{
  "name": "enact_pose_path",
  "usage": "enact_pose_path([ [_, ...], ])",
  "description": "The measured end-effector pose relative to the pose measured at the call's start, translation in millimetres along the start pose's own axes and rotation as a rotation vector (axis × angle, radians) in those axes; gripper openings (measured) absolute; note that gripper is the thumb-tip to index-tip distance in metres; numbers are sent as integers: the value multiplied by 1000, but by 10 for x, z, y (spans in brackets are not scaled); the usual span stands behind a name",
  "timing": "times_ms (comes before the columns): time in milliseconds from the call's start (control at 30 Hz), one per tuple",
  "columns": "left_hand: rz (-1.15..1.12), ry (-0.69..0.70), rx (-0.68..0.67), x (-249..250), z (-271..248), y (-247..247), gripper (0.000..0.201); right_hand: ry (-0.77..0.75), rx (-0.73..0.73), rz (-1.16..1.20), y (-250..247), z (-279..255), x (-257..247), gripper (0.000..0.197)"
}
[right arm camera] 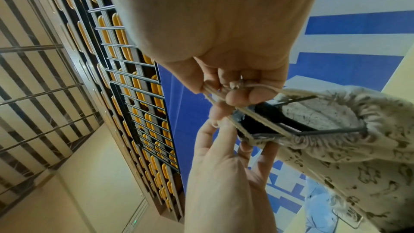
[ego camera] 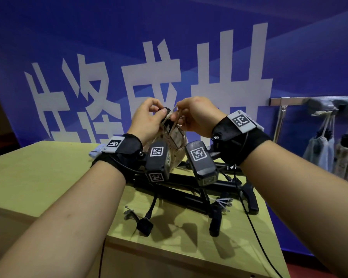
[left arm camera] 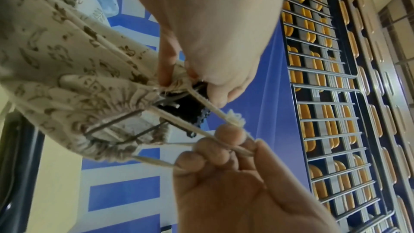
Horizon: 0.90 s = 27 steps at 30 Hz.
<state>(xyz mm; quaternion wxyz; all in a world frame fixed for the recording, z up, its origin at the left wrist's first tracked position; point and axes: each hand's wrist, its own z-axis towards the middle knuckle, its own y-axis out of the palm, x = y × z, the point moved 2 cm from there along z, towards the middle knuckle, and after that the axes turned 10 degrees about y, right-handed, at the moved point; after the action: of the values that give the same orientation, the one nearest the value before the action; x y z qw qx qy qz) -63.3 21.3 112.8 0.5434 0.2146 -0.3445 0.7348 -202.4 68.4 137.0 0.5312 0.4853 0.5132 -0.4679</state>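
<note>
- Above the table [ego camera: 48, 167], the patterned pouch [ego camera: 177, 146] is hanging between both hands
- Left hand [ego camera: 147, 121] is pinching the pouch's gathered neck, fingers curled
- Right hand [ego camera: 197, 119] is gripping the cords [right arm camera: 257, 118], holding them taut beside the neck

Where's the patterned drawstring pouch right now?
Head view, mid-frame above the yellow table: the patterned pouch hangs between the hands, left hand pinching its mouth, right hand gripping its cords.

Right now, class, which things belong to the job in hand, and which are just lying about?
In hand: beige patterned fabric drawstring pouch; its cream cords; left hand; right hand.
Lying about: black folded stands; pale blue cloth; hanging fabric pouches.
</note>
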Motion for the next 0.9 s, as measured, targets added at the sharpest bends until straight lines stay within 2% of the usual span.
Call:
enact_pose_path([
  [133,10,12,-80,-28,-32,-28,10,-32,-42,53,29,5,-14,27],
  [200,-16,4,-111,-11,-55,-42,16,-52,-63,64,27,4,-12,25],
  [367,304,132,-256,-37,-89,-18,65,-90,-99,73,35,-8,-34,26],
  [533,464,173,-217,-116,-98,1,80,-112,-122,25,37,-40,-38,24],
  [733,562,231,-154,-163,-123,-13,72,-112,-151,-1,37,-58,-69,25],
  [900,377,228,-222,-135,-131,-17,64,-177,-73,-81,14,-11,-117,34],
])
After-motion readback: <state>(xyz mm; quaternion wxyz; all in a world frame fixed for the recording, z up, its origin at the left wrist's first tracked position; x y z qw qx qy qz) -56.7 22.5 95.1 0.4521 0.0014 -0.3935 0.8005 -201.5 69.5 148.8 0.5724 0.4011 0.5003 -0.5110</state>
